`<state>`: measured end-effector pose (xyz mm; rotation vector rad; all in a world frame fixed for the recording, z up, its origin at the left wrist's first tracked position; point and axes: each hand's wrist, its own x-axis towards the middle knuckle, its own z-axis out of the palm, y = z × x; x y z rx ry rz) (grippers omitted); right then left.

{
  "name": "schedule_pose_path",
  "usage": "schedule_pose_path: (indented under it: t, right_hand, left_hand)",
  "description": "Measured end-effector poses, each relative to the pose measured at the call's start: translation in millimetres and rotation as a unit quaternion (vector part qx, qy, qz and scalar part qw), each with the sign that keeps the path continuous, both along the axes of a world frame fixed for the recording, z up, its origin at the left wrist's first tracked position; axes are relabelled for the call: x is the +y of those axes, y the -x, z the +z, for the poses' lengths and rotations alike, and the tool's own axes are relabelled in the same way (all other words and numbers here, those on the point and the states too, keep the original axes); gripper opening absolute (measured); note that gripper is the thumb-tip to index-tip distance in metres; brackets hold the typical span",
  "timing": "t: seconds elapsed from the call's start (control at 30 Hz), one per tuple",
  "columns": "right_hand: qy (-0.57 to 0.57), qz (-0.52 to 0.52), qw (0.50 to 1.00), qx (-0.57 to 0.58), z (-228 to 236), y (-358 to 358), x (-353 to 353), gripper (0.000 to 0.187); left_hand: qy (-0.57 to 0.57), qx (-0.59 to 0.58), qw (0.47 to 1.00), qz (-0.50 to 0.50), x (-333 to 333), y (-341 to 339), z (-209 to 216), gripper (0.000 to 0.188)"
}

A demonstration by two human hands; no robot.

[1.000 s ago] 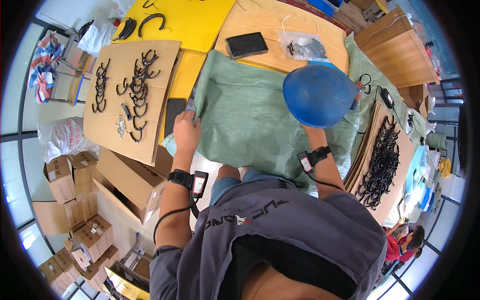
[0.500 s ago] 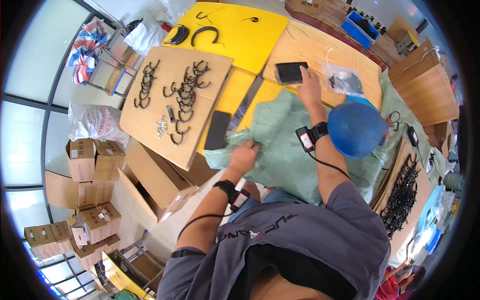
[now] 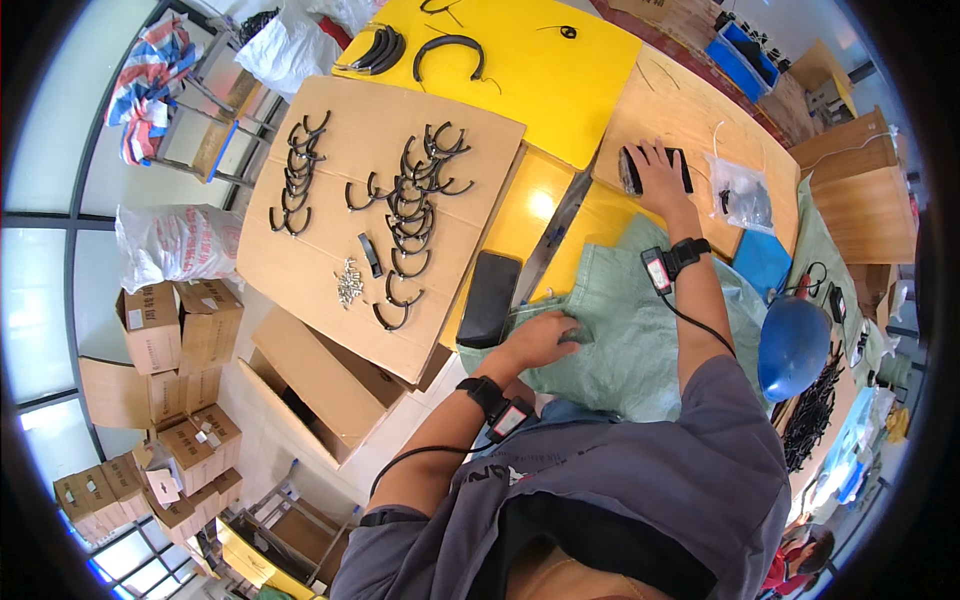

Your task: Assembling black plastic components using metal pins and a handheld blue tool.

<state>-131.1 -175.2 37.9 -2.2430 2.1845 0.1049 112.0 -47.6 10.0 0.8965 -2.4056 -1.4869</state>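
Observation:
My right hand [image 3: 662,182] lies palm down with spread fingers over a black rectangular slab, like a phone [image 3: 686,172], on the wooden board; it hides the slab's middle. My left hand [image 3: 542,340] rests on a green woven cloth [image 3: 620,300], thumb apart and fingers stretched, with nothing seen in it. Just beyond that hand, a second black phone-like slab [image 3: 488,298] lies at the yellow table's near edge. Each wrist wears a black strap with a small cabled box. Beside my right hand lies a clear plastic bag [image 3: 742,195] with small dark parts.
A cardboard sheet [image 3: 320,270] at left carries several black curved pieces [image 3: 410,210] and a heap of small metal parts [image 3: 349,283]. Black headbands lie on the yellow board [image 3: 540,90]. A blue bowl-shaped object [image 3: 795,350] stands at right. Cartons [image 3: 155,330] are stacked at left.
My right hand has moved from the slab's right edge to over its middle. My left hand's fingers have straightened. The blue bowl-shaped object has shifted right and nearer. The whole view has shifted too.

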Motion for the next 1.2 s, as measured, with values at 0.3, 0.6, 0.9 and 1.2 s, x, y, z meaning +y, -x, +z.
schedule_pose_path:
  t: [0.3, 0.6, 0.9, 1.2]
  right_hand:
    - [-0.009, 0.025, 0.998, -0.053, 15.3, -5.6, -4.0, 0.067]
    - [0.052, 0.103, 0.993, -0.034, 31.1, -56.7, -57.6, 0.067]
    - [-0.028, 0.098, 0.995, -0.004, 21.6, -91.8, -95.9, 0.067]
    - [0.018, 0.119, 0.993, -0.006, 14.7, -82.9, -107.3, 0.054]
  left_hand:
    - [0.207, -0.293, 0.890, 0.282, -29.7, -27.2, 20.7, 0.046]
    - [0.285, -0.413, 0.820, 0.275, -19.9, -20.7, -6.8, 0.057]
    - [0.166, -0.128, 0.930, 0.303, -52.9, -30.7, 53.8, 0.066]
    - [0.241, -0.262, 0.718, 0.598, -114.4, -188.8, 81.9, 0.072]
